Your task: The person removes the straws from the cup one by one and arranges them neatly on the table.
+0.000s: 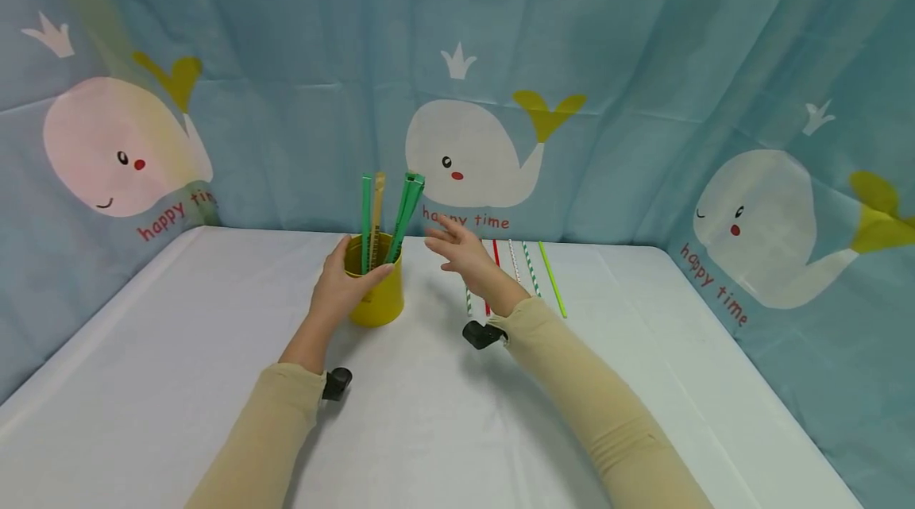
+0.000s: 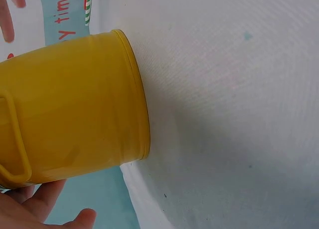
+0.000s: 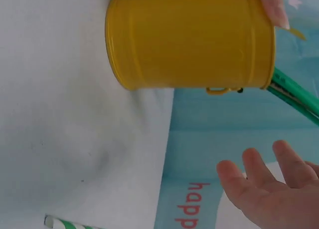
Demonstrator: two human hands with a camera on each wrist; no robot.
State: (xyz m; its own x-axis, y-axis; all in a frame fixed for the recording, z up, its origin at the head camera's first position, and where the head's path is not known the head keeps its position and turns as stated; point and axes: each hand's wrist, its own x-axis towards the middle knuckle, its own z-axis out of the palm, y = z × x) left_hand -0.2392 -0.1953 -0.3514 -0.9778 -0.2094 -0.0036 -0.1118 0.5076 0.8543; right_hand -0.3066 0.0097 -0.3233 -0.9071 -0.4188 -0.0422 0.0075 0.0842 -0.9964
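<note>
A yellow metal bucket (image 1: 379,306) stands upright on the table, left of centre. My left hand (image 1: 339,287) grips it by the upper rim, thumb across the near side and fingers round the left. Inside lean long, narrow green sticks (image 1: 407,211) and a gold one (image 1: 376,211) with dark print; their lower ends are hidden. To the right of the bucket, my right hand (image 1: 472,259) is raised in the air with fingers spread and holds nothing. In the right wrist view its fingers (image 3: 256,169) are apart from the bucket and the green sticks.
Behind and below my right forearm lie several paper straws in a row: a lime green straw (image 1: 553,279), a green-striped straw (image 1: 531,268), a red straw (image 1: 496,253) and others. The white tablecloth (image 1: 400,429) ends at a blue whale-print curtain (image 1: 629,160).
</note>
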